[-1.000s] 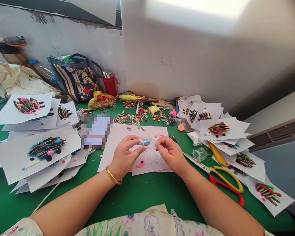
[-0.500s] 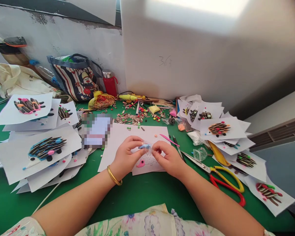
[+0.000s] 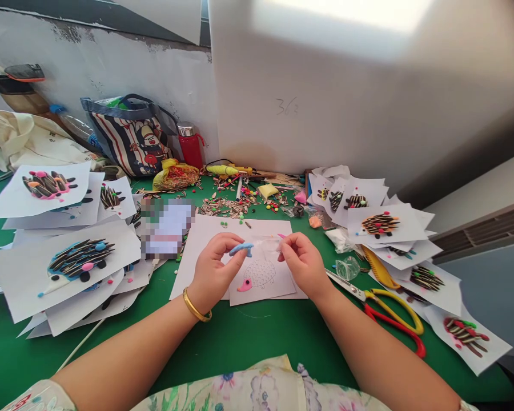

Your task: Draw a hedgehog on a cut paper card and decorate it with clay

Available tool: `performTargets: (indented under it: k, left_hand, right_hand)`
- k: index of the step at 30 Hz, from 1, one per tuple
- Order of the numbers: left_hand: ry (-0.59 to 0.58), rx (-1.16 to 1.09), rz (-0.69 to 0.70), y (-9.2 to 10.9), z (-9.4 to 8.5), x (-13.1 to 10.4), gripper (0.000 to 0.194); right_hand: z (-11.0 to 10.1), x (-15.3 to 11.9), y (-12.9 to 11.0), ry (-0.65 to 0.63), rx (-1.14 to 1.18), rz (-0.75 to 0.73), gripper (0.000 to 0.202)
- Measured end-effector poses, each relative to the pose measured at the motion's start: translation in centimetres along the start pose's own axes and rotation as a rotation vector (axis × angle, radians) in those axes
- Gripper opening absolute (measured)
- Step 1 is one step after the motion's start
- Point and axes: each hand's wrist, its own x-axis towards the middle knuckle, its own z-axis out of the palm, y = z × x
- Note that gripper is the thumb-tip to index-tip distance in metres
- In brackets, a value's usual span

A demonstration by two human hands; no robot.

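My left hand [image 3: 217, 268] pinches a piece of blue clay [image 3: 241, 249] between thumb and fingers, above the white paper. Opposite it, my right hand [image 3: 300, 264] has its fingers closed on a clear plastic wrapper [image 3: 269, 245], which stretches towards the blue clay. Below and between both hands lies a sheet with a hedgehog drawing [image 3: 260, 275]; its face is covered in pink clay with a dark eye. A larger white sheet [image 3: 184, 279] lies underneath it.
Stacked hedgehog pictures stand left [image 3: 124, 234] and right [image 3: 411, 228]. Scissors [image 3: 394, 311] lie beside my right forearm. Seeds [image 3: 223, 206], a phone [image 3: 167, 228], a striped bag [image 3: 131, 137] and a red bottle [image 3: 191, 147] are further back.
My hands have moved apart. The blue clay is now out of the wrapper in my left hand, the wrapper is in my right, and more of the hedgehog drawing shows.
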Motion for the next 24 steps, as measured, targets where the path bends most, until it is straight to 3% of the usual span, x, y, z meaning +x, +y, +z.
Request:
performTargets:
  k: [6,9,12,14,17,19,24]
  left_hand:
    - [-0.027,-0.408,-0.276,-0.2,0.3,0.1,0.038]
    - [-0.078,-0.467,-0.365,-0.4,0.5,0.1,0.037]
    - [-0.115,-0.526,-0.455,-0.3,0.5,0.1,0.041]
    - [-0.114,-0.520,-0.471,-0.2,0.5,0.2,0.042]
    - [-0.139,-0.474,-0.497,0.2,0.4,0.2,0.029]
    - [-0.188,-0.502,-0.546,0.4,0.5,0.1,0.032]
    - [-0.252,-0.606,-0.656,1.1,1.6,-1.0,0.036]
  right_hand:
    - [-2.4,1.6,1.1,0.078,-0.160,-0.071,0.016]
    - [-5.6,2.6,1.5,0.188,-0.580,-0.222,0.023]
    - [-8.5,3.2,2.0,0.225,-0.982,-0.138,0.031]
    - [-9.4,3.4,2.2,0.239,-1.143,-0.103,0.033]
    - [-8.4,3.1,1.8,0.320,-1.152,-0.180,0.037]
    - [-6.6,2.5,0.9,0.325,-1.030,-0.327,0.037]
    - [-0.9,-0.3,-1.7,-0.050,-0.765,-0.704,0.060]
